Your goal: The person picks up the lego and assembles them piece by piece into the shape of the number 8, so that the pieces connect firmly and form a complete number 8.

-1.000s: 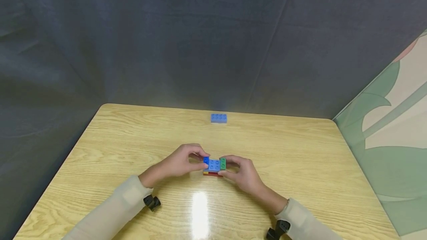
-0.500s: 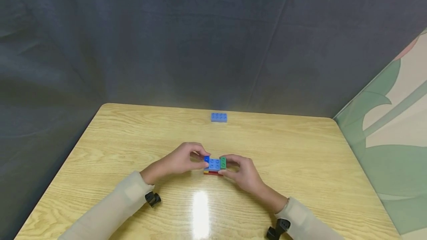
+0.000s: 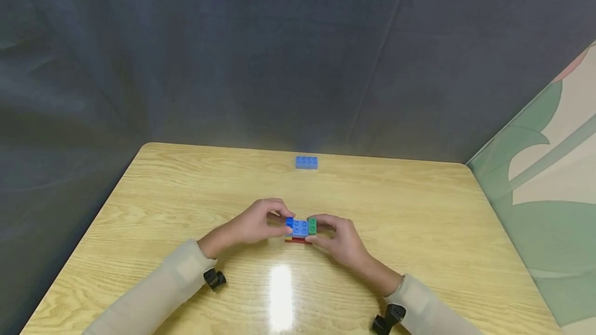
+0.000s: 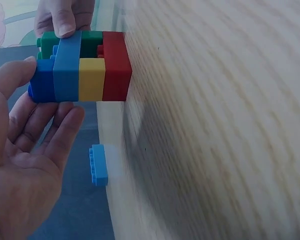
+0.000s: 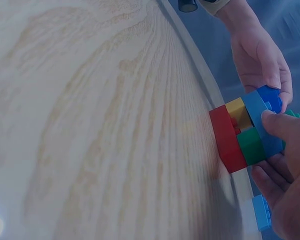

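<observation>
Left hand (image 3: 258, 225) pinching brick stack (image 3: 300, 228), right hand (image 3: 342, 243) opposite, both angled inward

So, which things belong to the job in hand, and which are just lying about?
In the job:
red brick
yellow brick
lower green brick
light blue brick
dark blue brick
upper green brick
left hand
right hand

Apparently lying about:
loose blue brick, in neither hand

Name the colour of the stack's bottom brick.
The bottom brick is red, clearest in the left wrist view.
</observation>
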A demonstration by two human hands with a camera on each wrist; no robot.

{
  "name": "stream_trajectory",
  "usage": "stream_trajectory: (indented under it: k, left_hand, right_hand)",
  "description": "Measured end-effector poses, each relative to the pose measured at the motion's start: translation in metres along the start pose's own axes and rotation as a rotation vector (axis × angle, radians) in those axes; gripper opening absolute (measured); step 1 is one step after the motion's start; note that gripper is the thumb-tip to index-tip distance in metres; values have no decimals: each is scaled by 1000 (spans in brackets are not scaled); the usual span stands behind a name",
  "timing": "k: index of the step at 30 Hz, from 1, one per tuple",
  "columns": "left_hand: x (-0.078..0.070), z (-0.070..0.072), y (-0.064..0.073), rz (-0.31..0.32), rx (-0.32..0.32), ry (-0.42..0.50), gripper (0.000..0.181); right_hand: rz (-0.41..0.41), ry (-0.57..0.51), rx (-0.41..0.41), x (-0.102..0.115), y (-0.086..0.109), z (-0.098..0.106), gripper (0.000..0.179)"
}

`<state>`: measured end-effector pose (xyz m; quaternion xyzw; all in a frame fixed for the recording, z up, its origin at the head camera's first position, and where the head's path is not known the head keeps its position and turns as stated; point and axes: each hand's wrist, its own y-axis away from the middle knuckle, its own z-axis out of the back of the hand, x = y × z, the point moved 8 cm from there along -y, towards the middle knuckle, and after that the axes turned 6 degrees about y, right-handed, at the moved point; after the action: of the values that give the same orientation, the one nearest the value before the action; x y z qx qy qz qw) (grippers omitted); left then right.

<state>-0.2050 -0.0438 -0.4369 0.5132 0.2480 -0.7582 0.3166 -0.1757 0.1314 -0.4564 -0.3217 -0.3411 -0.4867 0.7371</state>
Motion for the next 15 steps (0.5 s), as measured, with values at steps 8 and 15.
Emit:
stream_trajectory:
  k: [8, 15]
  left_hand:
    - [2, -1, 2, -11, -3, 24, 23]
    - [3, 1, 3, -12, -4, 7, 28]
  right_hand:
    - [-19, 22, -4, -1, 0, 0, 38]
    - [-17, 12, -2, 0, 0, 0, 39]
